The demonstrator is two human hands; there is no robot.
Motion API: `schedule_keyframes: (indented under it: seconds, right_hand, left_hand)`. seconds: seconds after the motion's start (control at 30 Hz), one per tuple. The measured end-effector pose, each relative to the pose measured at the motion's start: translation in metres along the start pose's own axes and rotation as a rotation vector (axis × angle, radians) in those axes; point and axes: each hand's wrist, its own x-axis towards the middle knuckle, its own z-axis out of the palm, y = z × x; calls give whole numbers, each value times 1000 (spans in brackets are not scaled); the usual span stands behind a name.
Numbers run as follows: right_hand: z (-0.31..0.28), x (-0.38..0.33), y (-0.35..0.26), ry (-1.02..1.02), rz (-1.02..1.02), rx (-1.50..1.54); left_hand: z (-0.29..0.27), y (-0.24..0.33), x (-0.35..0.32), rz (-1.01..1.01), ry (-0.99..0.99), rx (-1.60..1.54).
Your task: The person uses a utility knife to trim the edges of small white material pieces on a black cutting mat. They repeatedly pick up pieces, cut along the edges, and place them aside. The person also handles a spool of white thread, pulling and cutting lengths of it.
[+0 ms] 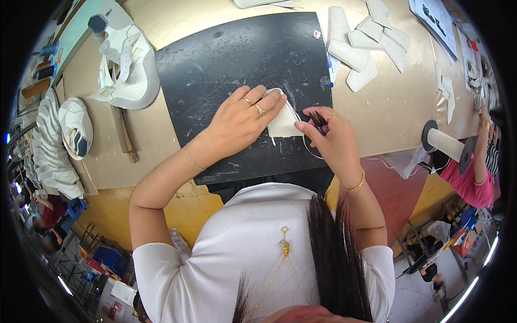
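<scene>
A small white shoe-upper piece (284, 125) lies on the black cutting board (231, 64), with a thin white cord (305, 142) along its right edge. Across its upper left part rests my left hand (237, 117), fingers stretched out and lying flat; the thumb is hidden. My right hand (338, 139) is closed around small dark snips (319, 121) whose pointed tips stick out between the fingers. Its thumb tip is at the piece's right edge by the cord. A loop of cord hangs below the thumb and passes under that hand.
To the right, a spool of white cord (446, 144) sits near a clear plastic bag (406, 162). Several pale cut pieces (358, 46) lie at the back right. On the left are a white shoe upper (129, 70), a wooden-handled tool (127, 141) and stacked uppers (54, 151).
</scene>
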Motion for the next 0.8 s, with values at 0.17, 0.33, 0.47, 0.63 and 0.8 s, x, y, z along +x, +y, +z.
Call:
schedule_keyframes:
  seconds: [0.17, 0.33, 0.47, 0.63, 0.8]
  right_hand:
    - [10, 8, -3, 77, -155, -159]
    - [-3, 17, -11, -64, 6, -16]
    - [-7, 11, -17, -114, 96, 104]
    - [6, -8, -2, -40, -95, 32]
    - [8, -11, 1, -73, -162, -96]
  left_hand:
    - [2, 0, 1, -5, 10, -22]
    - [1, -1, 0, 3, 13, -7]
    - [1, -1, 1, -5, 19, -20]
    - [2, -1, 2, -3, 37, -30]
    - [2, -1, 2, 1, 31, -19]
